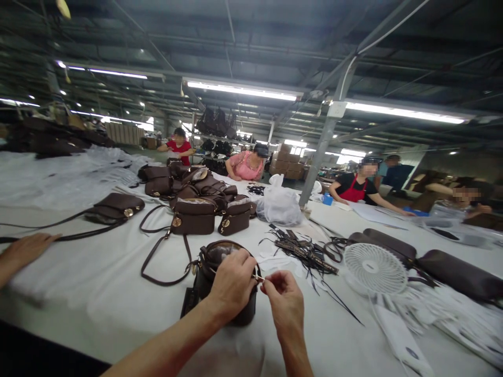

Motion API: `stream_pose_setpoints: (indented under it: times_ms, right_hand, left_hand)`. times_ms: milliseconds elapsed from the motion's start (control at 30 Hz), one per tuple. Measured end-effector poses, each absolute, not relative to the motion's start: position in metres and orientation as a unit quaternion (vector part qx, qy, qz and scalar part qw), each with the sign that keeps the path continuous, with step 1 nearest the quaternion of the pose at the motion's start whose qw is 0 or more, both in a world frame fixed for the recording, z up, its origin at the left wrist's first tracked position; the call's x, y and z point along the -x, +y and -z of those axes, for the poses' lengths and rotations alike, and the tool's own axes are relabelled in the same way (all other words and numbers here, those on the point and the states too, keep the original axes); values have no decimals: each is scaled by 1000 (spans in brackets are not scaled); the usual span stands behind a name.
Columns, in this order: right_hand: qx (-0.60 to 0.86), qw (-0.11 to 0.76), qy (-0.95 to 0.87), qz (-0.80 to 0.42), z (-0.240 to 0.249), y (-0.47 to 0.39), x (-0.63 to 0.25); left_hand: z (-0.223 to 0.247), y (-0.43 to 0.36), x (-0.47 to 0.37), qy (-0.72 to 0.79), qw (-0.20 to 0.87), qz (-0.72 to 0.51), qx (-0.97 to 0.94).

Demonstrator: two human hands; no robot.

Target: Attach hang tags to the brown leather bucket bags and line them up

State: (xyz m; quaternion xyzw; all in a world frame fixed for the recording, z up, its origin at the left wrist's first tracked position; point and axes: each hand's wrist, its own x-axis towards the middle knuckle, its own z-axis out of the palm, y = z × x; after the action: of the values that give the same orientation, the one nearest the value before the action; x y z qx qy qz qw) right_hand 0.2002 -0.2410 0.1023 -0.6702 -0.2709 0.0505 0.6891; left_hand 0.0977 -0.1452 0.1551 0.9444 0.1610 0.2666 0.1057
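Brown, leather-like and upright, the small bag (203, 283) sits right in front of us on the white-covered worktop (98, 293). Our left hand (233, 277) lies across its top, fingers curled tightly over the right side of the rim and hiding part of the opening. Our right hand (285, 301) is just beside it, thumb and forefinger nearly together, pinching a small shiny fitting (259, 278) at the bag's right end. A black tag (190, 298) hangs at the left side, and a strap loops out on the worktop that way.

To our right, a white fan (371, 268) lies with its handle towards us, beside a heap of white strips (451, 311). Just past our right hand, black tags with cords (306, 251) spread in a tangle, taking up that patch. At far left, another person's hand (33, 251) touches the strap of a flat-lying bag (118, 205).

Beyond our bag, two brown bags stand side by side before a crowded pile of others (192, 186), with a white plastic bundle (280, 204) to the right. Longer brown bags (461, 269) lie behind the fan. A grey pillar (324, 152) rises past the bundle, partly blocking our view; further off we see people at work and stacked cartons (286, 161).
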Motion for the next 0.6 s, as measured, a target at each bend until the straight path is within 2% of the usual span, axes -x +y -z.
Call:
stream_pose_setpoints:
  times_ms: [267,400,600]
  right_hand:
    - [686,668,-290,-16,-95,-240,-203]
    - [704,649,-289,5,-105,-238,-199]
    - [775,558,-295,43,-126,-236,-187]
  left_hand:
    - [-153,-127,-97,87,84,-184,-976]
    - [-166,-133,-106,120,47,-111,-985]
    - [-157,-155,-116,160,20,-133,-978]
